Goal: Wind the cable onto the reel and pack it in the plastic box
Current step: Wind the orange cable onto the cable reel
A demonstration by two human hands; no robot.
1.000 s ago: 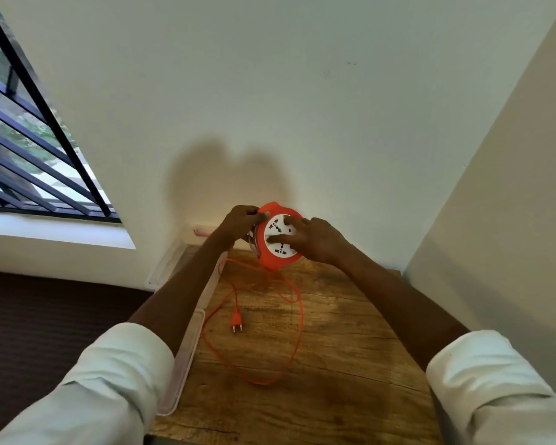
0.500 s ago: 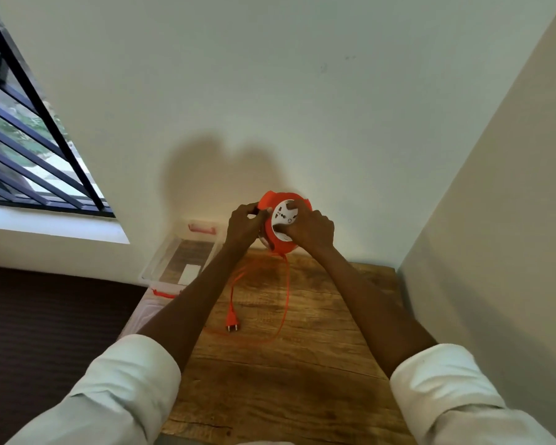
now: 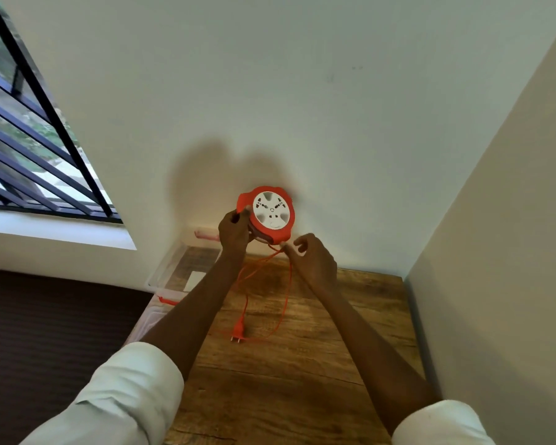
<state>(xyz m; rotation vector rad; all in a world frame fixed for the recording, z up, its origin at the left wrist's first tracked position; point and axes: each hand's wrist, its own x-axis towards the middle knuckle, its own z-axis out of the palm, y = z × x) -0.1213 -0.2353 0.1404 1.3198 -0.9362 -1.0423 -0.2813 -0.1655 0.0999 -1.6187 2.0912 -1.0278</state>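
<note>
Right hand (image 3: pixel 312 256) off reel (image 3: pixel 270 215) face, now pinching cable (image 3: pixel 283 303) below; left hand (image 3: pixel 234 231) still gripping reel rim

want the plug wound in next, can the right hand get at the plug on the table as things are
Probably yes. The plug lies bare on the table, nothing over it. The right hand is up by the reel pinching the cable, so it must let go first.
</note>
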